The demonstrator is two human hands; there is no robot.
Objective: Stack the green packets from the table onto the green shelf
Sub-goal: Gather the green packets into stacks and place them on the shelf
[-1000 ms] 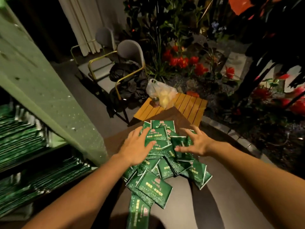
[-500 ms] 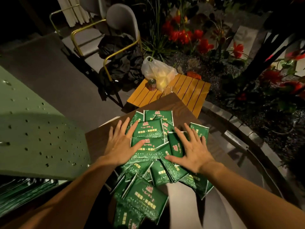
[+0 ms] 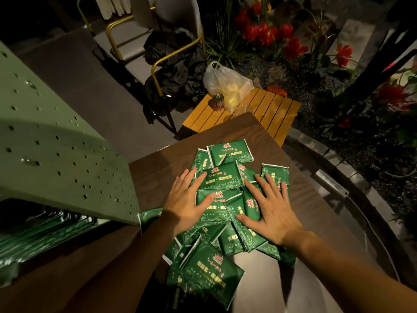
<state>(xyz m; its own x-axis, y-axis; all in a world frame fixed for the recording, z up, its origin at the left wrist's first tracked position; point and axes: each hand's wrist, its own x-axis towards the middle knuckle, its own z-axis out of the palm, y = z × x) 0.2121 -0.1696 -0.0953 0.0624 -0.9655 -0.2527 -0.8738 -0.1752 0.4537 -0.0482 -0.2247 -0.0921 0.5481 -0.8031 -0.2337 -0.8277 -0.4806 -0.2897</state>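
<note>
Several green packets (image 3: 222, 177) with red and gold print lie in a loose heap on the dark wooden table (image 3: 243, 129). My left hand (image 3: 186, 201) rests flat on the heap's left side, fingers straight and spread. My right hand (image 3: 270, 206) lies flat on the right side, fingers spread over the packets. Neither hand grips a packet. The green shelf (image 3: 56, 143) stands at the left, its perforated top in view; stacked green packets (image 3: 42, 233) show on a level under it.
A small slatted orange table (image 3: 266, 109) behind holds a plastic bag (image 3: 228, 84) and a can (image 3: 217, 101). Chairs with gold frames (image 3: 158, 62) stand beyond, one with dark cloth. Red flowers (image 3: 266, 32) and a stone kerb (image 3: 327, 177) lie to the right.
The view has tilted down and the shelf's lower levels have dropped out of sight. Both hands have flattened onto the heap and spread their fingers.
</note>
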